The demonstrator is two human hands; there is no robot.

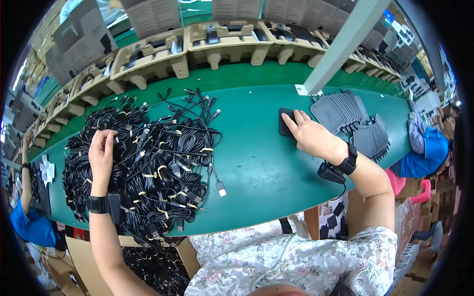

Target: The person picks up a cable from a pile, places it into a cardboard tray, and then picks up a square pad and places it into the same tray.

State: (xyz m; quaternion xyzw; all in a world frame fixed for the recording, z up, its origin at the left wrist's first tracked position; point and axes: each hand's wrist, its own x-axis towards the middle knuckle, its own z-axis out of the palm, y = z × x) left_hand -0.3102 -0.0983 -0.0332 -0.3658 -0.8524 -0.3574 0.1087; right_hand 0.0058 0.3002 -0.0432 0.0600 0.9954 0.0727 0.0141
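Green covered nearly everything I saw: the long work table (256, 163) ran across the view, bare in its middle. Behind it stood a row of moulded pulp trays (232, 44), each holding dark parts, with a pale post (340, 44) slanting down to the table's far edge. Largest on the table itself was the heap of black cables (153, 163), coiled and bound with yellow ties, spread over the left half with loose plug ends trailing toward the centre. To the right lay a fanned stack of grey flat pouches (355, 123), well apart from the cables. My left hand (101, 153) rested on top of the cable heap, fingers curled loosely down into the coils; I could not tell whether they actually gripped one. My right hand (313, 135) lay stretched out flat, fingers nearly straight and not closed around anything, their tips pressing on a small black rectangular pad (286, 121) that sat on the table just beside the grey pouches. Both wrists wore black bands. At the far left a co-worker's arm in a blue sleeve (29, 222) was near the table's edge.
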